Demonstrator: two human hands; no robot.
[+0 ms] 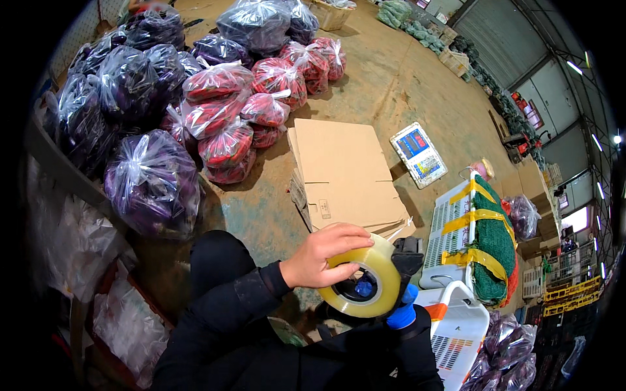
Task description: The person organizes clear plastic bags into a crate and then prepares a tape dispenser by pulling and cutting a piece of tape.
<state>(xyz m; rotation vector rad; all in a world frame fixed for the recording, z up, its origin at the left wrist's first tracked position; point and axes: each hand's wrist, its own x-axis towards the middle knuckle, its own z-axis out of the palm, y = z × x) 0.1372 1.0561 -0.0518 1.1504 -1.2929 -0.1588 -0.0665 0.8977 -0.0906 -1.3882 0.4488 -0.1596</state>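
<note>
A big roll of clear yellowish tape (326, 296) sits in a black tape dispenser (407, 255) in front of my body. My bare left hand (324, 257) grips the roll's upper left side, fingers over its outer edge and thumb across its face near the core. Behind the roll, my right hand (403, 313) wears a blue glove and holds the dispenser; most of its fingers are hidden, though some blue shows through the core. Just beyond the roll, a stack of flattened cardboard boxes (349, 173) lies on the floor.
Clear bags of red peppers (222, 124) and bags of dark purple vegetables (153, 186) are heaped at left. A digital scale (419, 155) stands beyond the cardboard. To the right are a white basket (450, 225) strapped with yellow tape over green netting, and another white basket (466, 326).
</note>
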